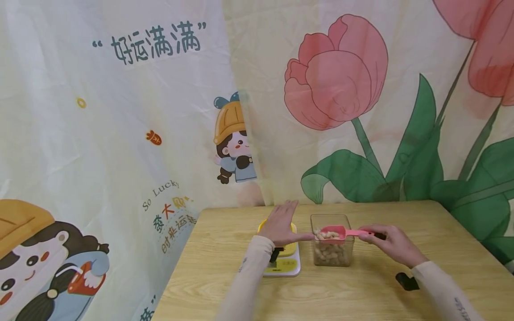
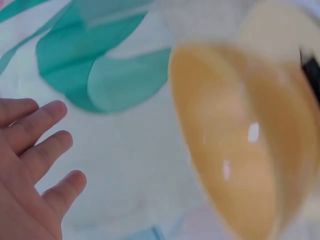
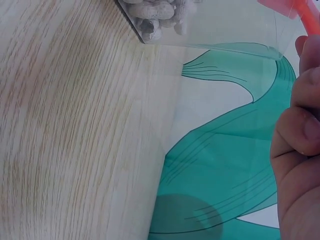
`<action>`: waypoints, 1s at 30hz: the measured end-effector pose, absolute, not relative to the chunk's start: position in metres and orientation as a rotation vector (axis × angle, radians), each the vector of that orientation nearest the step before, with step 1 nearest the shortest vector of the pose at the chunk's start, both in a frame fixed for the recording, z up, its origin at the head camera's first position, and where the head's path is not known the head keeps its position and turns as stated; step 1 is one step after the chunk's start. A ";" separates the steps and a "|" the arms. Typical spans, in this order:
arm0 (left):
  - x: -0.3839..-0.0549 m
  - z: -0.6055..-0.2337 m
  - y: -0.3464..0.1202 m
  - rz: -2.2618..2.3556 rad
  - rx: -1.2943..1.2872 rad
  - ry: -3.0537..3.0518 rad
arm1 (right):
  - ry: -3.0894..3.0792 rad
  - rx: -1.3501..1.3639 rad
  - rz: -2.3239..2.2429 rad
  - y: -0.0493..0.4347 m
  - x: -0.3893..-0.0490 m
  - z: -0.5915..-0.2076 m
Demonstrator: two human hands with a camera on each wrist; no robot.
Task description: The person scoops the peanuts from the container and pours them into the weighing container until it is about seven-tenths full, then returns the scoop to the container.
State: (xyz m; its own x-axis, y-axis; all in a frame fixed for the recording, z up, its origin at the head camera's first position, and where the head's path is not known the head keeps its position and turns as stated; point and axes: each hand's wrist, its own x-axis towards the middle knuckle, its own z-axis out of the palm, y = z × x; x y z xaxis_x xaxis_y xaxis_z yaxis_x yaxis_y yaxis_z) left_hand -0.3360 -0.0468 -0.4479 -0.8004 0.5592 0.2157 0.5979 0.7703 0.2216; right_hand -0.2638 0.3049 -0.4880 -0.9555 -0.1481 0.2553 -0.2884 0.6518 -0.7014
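My right hand [image 1: 395, 245] grips the handle of a pink scoop [image 1: 341, 232], which carries peanuts in their shells [image 1: 330, 235]. The scoop lies level across the top of a clear square container [image 1: 332, 218]. More peanuts [image 3: 155, 12] fill the lower part of that container. With fingers spread, my left hand [image 1: 278, 225] hovers over a yellow bowl [image 2: 235, 145] and holds nothing. Its thumb reaches toward the container, thumb tip right at the left rim. Under the bowl is a white kitchen scale [image 1: 295, 269], partly hidden by the left hand and wrist.
The scale and container stand side by side on a wooden table [image 1: 321, 298], toward its back edge. Right behind the table hangs a printed cloth [image 1: 273, 151] with tulips and cartoon figures. A black wrist mount [image 1: 407, 281] shows beside the right wrist.
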 end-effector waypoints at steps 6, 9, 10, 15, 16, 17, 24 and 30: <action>-0.341 -0.444 -0.085 -0.442 -0.813 -2.821 | -2.709 0.341 1.175 0.305 -0.263 -0.485; -0.344 -0.450 -0.101 -0.454 -0.768 -2.834 | -2.708 0.345 1.183 0.305 -0.263 -0.486; -0.345 -0.453 -0.105 -0.467 -0.755 -2.838 | -2.708 0.344 1.187 0.305 -0.263 -0.486; -0.347 -0.471 -0.122 -0.517 -0.682 -2.876 | -2.697 0.330 1.208 0.304 -0.263 -0.488; -0.348 -0.475 -0.124 -0.528 -0.669 -2.888 | -2.695 0.322 1.209 0.304 -0.262 -0.488; -0.348 -0.480 -0.126 -0.541 -0.654 -2.900 | -2.694 0.319 1.212 0.304 -0.262 -0.488; -0.348 -0.508 -0.130 -0.671 -0.535 -2.980 | -2.677 0.304 1.210 0.303 -0.260 -0.489; -0.350 -0.519 -0.130 -0.705 -0.519 -2.988 | -2.678 0.275 1.234 0.303 -0.258 -0.489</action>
